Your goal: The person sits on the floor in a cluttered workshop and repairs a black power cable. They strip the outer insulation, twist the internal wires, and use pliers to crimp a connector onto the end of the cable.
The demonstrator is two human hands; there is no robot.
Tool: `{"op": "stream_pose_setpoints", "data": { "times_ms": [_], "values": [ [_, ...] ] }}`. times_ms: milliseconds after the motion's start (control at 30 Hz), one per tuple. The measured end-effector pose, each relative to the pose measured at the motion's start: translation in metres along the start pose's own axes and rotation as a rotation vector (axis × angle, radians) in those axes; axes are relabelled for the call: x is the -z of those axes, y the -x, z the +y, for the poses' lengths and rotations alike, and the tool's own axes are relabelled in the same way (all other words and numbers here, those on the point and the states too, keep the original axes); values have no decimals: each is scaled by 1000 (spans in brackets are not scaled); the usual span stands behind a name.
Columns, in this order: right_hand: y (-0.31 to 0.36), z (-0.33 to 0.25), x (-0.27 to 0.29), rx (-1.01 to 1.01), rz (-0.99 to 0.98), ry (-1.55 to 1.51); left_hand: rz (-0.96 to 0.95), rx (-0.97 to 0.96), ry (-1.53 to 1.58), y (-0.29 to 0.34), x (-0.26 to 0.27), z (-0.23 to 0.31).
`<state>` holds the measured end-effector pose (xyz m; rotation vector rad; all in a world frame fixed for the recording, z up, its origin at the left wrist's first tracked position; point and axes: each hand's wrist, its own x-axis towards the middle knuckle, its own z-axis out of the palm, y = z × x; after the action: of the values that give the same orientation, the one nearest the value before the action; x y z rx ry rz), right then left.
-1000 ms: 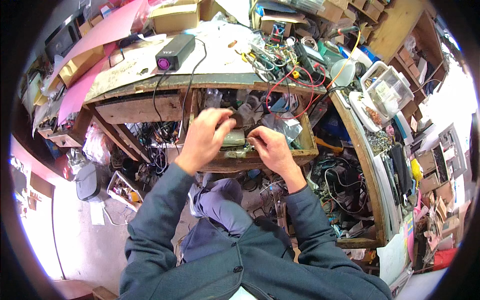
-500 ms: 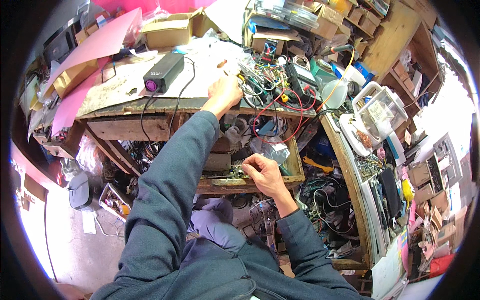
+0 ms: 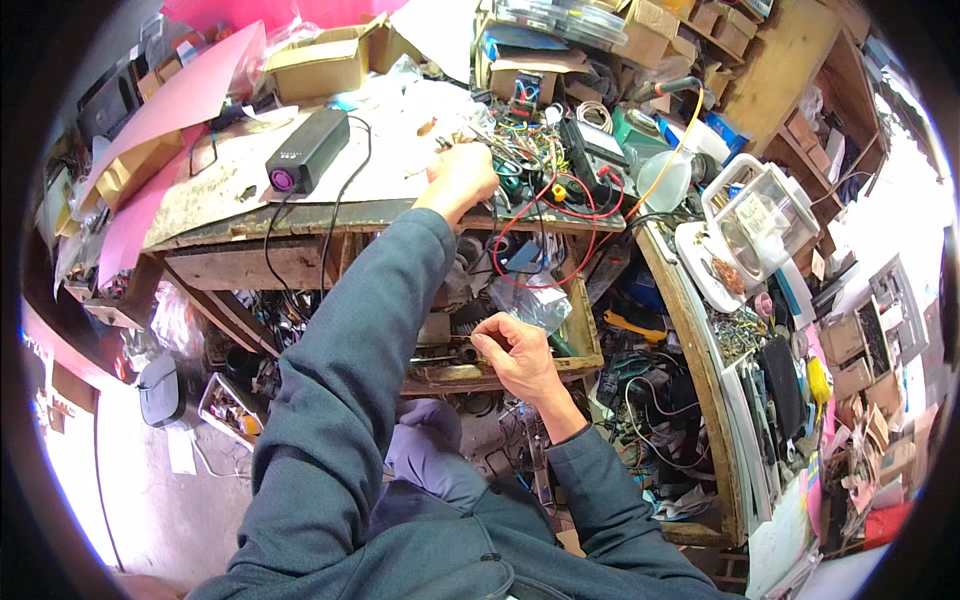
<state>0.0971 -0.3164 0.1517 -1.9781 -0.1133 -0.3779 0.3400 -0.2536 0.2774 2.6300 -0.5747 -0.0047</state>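
My left hand (image 3: 463, 178) reaches over the bench's front edge, beside a tangle of cables (image 3: 512, 160). Its fingers are curled in, and whatever they hold is hidden. Lower down, my right hand (image 3: 522, 358) is over an open wooden drawer (image 3: 540, 374), thumb and forefinger bent together. I cannot make out anything between them. Inside the drawer, a clear plastic bag (image 3: 530, 303) lies beyond the right hand. A black box-shaped device with a purple round end (image 3: 308, 152) sits on the bench left of my left hand, trailing black cords.
Red test leads (image 3: 497, 262) loop over the bench edge above the drawer. A translucent funnel-like cup (image 3: 664, 180) and a clear plastic container (image 3: 762, 222) stand to the right. Cardboard boxes (image 3: 318, 66) line the back. Loose cables (image 3: 655, 410) fill a space beneath the right bench.
My left hand has shifted right along the bench edge toward the cables, its fingers more curled. The right hand has moved slightly and turned over the drawer. The whole view has swung a little.
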Motion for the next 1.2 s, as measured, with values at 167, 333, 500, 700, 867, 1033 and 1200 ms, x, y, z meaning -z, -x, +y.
{"op": "stream_pose_setpoints", "data": {
  "times_ms": [167, 333, 500, 700, 867, 1033, 1200],
  "values": [
    [1, 0, 0, 6, 18, 21, 102, -26, 7, -2, -9, -5],
    [1, 1, 1, -5, 25, 1, 296, -156, -220, 0, -12, -23],
    [2, 2, 0, -33, 32, -12, 377, -188, -221, -2, 8, -48],
    [0, 6, 4, -53, 37, -79, 329, -181, 371, 8, 40, -85],
    [-1, 12, 7, -128, 92, -210, -188, -179, 1411, 97, 53, -127],
    [-2, 14, 3, -112, 173, -264, -327, -106, 1592, 216, 44, -148],
    [3, -6, -19, -38, 258, -323, -374, 61, 1724, 300, 10, -152]
  ]
}}
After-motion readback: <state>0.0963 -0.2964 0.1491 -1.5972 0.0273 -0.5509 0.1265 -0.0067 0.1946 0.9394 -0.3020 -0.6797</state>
